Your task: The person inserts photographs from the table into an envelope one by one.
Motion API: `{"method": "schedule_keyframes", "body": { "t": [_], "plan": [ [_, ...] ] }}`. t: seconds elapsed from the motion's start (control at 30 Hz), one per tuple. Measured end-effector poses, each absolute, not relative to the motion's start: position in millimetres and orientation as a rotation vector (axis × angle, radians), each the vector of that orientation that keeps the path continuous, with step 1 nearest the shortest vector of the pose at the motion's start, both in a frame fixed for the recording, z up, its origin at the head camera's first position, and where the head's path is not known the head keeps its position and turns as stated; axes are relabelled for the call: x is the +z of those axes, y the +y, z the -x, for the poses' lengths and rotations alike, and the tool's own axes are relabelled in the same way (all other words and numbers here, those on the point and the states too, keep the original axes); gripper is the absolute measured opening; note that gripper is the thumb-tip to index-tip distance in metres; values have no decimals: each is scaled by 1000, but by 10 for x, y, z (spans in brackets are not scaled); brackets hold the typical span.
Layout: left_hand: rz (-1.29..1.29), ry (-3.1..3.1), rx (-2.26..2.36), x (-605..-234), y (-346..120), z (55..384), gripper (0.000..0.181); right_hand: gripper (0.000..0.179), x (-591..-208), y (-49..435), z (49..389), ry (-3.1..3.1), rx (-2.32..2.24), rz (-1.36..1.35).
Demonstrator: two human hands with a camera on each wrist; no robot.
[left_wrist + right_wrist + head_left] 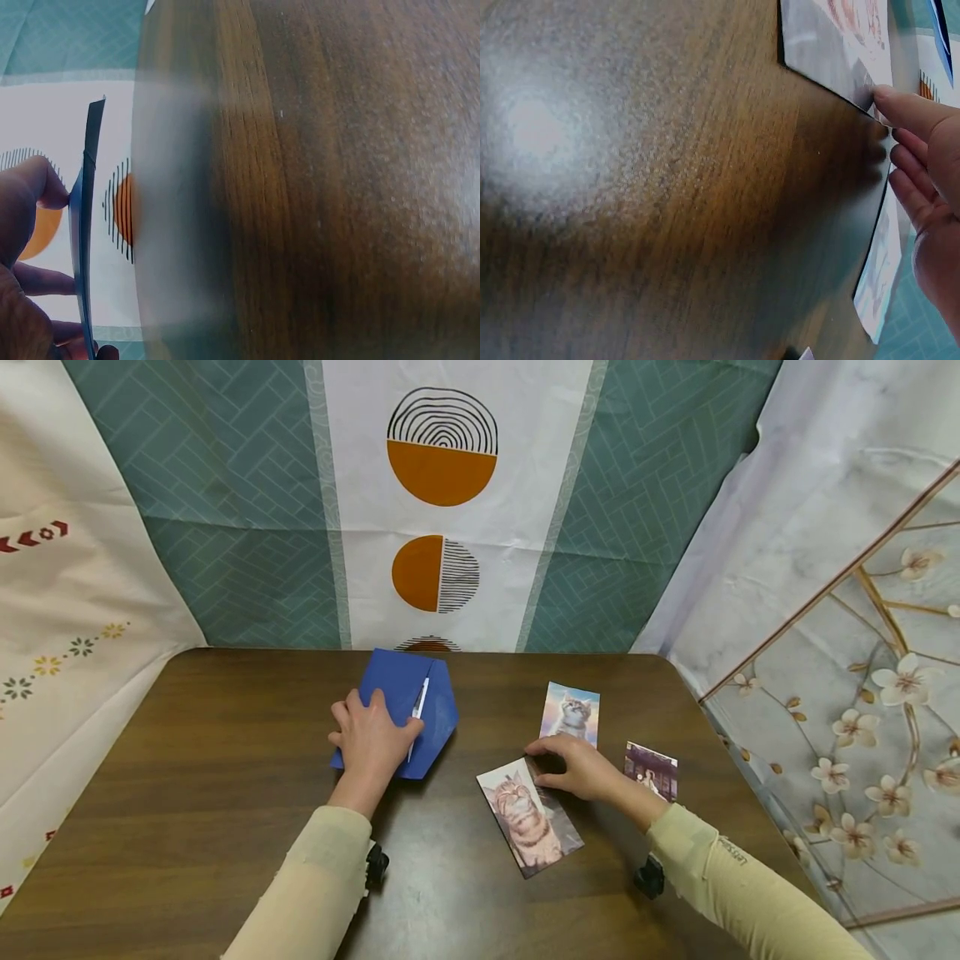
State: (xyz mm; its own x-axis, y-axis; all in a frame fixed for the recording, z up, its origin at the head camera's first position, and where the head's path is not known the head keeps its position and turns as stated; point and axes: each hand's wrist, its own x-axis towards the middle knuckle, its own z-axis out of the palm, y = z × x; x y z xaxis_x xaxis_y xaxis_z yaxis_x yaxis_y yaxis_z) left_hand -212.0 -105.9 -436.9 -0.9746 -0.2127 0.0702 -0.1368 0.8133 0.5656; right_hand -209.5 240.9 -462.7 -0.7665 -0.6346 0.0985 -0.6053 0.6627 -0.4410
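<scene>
My left hand (371,737) grips a blue envelope (441,714) at the back left of centre, its pointed flap facing right. A narrow white strip (418,703) shows along the envelope's flap side. In the left wrist view the envelope (84,240) is seen edge-on, with the thumb on one face. My right hand (581,770) pinches the upper right edge of two overlapping photo cards, thumb on top. The upper one is an orange tabby cat card (519,822); a darker grey card (564,831) shows from under it. In the right wrist view the thumb (907,109) presses the grey card's corner.
Behind my right hand lies a card with a grey kitten (572,712). A dark purple photo card (651,768) lies to the right, partly covered by my right wrist. All of this is on a brown wooden table (187,793), with patterned cloth (465,510) hanging behind it.
</scene>
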Motion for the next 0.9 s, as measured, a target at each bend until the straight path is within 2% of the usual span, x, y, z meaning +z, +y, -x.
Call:
{"method": "schedule_keyframes", "body": {
  "t": [0.33, 0.9],
  "plan": [
    [-275, -2865, -869, -4373, -1066, 2107, 80, 43, -4660, 2352, 2134, 2870, -776, 995],
    [-273, -2861, -857, -4358, -1078, 2114, 79, 40, -4614, 2269, 2297, 2720, -1005, 732]
  ]
}}
